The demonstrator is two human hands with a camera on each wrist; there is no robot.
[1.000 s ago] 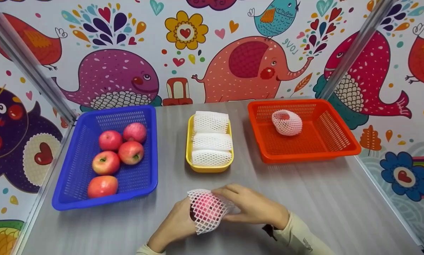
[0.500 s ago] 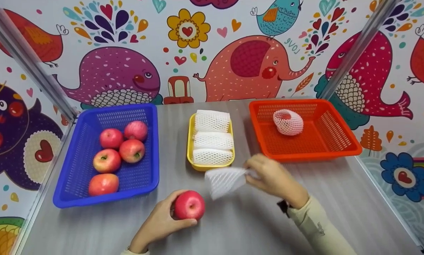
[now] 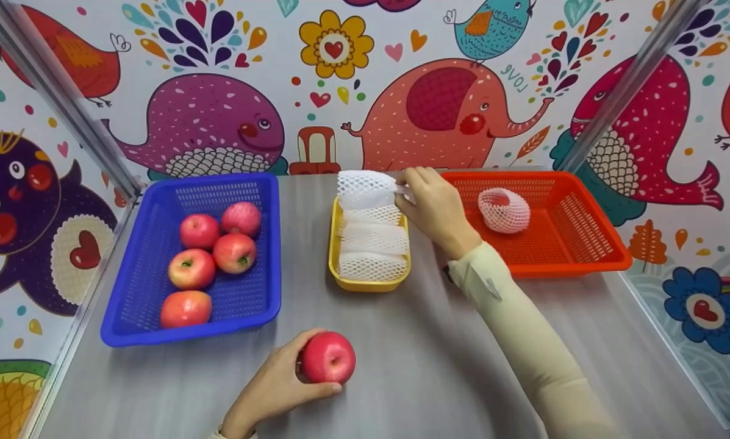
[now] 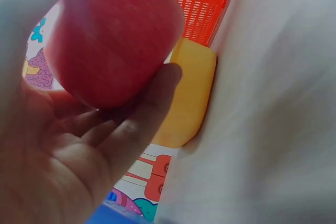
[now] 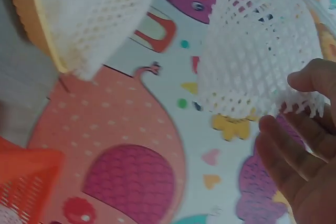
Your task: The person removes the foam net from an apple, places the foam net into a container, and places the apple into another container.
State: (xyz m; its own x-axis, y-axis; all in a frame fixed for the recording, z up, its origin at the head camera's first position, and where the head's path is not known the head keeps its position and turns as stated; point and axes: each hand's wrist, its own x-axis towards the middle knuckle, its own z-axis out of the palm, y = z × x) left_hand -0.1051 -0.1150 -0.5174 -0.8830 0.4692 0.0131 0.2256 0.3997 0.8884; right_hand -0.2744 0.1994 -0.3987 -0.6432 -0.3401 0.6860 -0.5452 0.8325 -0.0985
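Note:
A red apple [image 3: 329, 358] is gripped in my left hand [image 3: 278, 379], thumb on the near side and fingers curled behind it. The left wrist view shows the same apple [image 4: 115, 40] close up. My right hand [image 3: 433, 210] pinches one end of a white foam net sleeve [image 3: 365, 186] above the far end of the yellow tray [image 3: 371, 285]. In the right wrist view the net sleeve [image 5: 257, 51] hangs between thumb and fingers, apart from the sleeves in the tray. Several folded white net sleeves [image 3: 374, 239] lie in that tray.
The blue basket [image 3: 121, 334] on the left holds several bare apples [image 3: 192, 269]. At the right, the red basket [image 3: 560, 268] holds one net-wrapped apple [image 3: 504, 210]. Patterned wall panels [image 3: 334, 110] stand behind and at both sides of the grey table [image 3: 413, 366].
My right hand pulled the net sleeve off the apple, then carried it away and up to the yellow tray's far end. The left hand keeps holding the bare apple.

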